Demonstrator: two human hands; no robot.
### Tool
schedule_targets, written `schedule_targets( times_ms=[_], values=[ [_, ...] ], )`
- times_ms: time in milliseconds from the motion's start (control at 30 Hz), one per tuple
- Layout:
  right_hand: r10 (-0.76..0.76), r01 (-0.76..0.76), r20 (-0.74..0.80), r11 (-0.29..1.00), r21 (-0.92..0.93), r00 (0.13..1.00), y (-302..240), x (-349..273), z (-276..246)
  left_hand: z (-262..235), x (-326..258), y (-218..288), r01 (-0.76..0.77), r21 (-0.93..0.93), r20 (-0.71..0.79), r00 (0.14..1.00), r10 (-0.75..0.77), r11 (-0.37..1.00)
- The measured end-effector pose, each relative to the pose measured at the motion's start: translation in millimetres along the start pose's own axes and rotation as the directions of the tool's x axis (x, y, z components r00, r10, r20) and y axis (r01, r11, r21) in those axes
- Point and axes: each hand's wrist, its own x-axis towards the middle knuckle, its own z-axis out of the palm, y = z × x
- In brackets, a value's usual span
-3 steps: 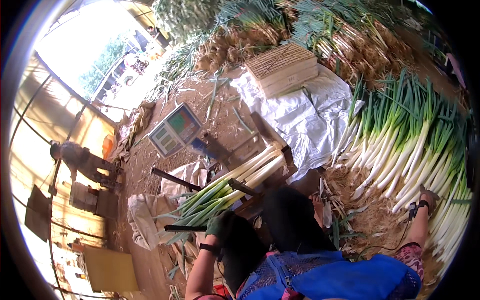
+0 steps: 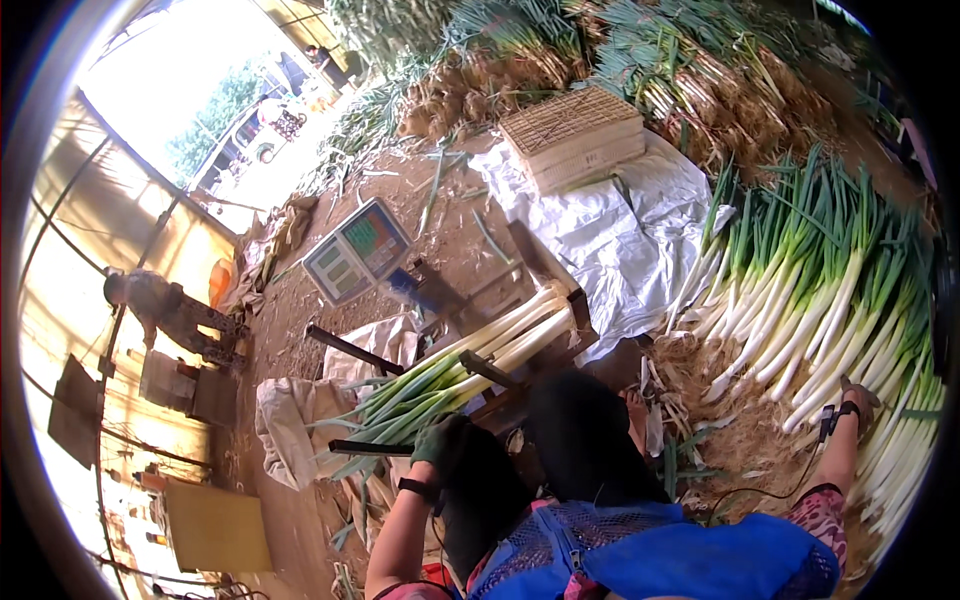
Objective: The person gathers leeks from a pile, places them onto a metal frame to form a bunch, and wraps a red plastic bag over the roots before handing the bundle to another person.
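Note:
Several long green onions (image 2: 515, 340) lie slantwise on a dark metal frame with upright bars, white ends at upper right, green leaves toward me. My left hand (image 2: 440, 445), in a dark green glove, is beside those leaves and the end of a black bar (image 2: 370, 448), close to my left knee; its fingers are partly hidden. Far to the right, my right hand (image 2: 858, 398) reaches to the white stalks of a broad row of green onions (image 2: 790, 300), fingers stretched toward them. No stalk is seen lifted in it.
A scale display (image 2: 357, 250) stands beyond the frame. A wooden crate (image 2: 575, 140) sits on white sheeting (image 2: 640, 270). Heaps of rooted onions (image 2: 700, 75) lie behind. A beige sack (image 2: 300, 430) is at left, with a bent-over person (image 2: 175, 315) farther off.
The view has tilted slightly, shifting the background a little. Both hands stay at nearly the same places, and the onions on the frame have not moved.

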Motion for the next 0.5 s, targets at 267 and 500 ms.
schedule_targets(
  times_ms=[267,500],
  values=[
    [-0.409,0.428,0.261,0.903,-0.018,0.874,4,-56,-54,-2,-18,-11,0.028,0.037,-0.047,0.999,-0.027,0.999],
    [-0.187,0.186,-0.042,0.982,-0.015,0.982,19,42,16,1,-3,8,0.028,0.006,-0.015,1.000,-0.028,1.000]
  ],
)
